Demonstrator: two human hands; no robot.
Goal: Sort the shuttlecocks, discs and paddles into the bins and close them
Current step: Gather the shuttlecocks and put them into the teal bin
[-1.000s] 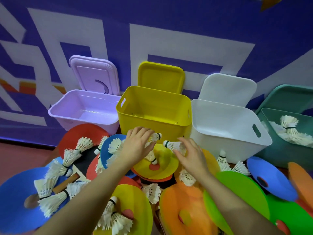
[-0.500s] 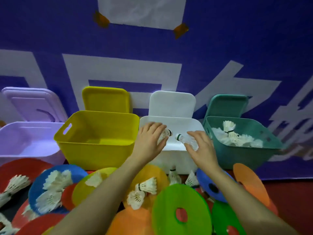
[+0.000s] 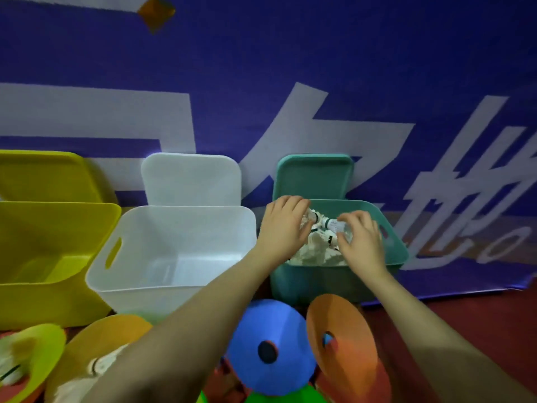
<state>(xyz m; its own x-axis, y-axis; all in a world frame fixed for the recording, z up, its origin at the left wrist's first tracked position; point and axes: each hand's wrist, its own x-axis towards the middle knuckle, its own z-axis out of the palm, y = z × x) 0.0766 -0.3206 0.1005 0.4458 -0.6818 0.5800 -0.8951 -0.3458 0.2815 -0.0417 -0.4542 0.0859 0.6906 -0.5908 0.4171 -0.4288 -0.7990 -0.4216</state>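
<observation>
Beyond my fingers I see a purple banner with pale lettering, taped paper above, red floor below.

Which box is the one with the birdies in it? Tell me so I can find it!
Look along the purple wall where the open boxes stand in a row. Go past the yellow bin and the white bin to the teal bin at the right end. Only it has white shuttlecocks inside, and both hands reach over it.
</observation>
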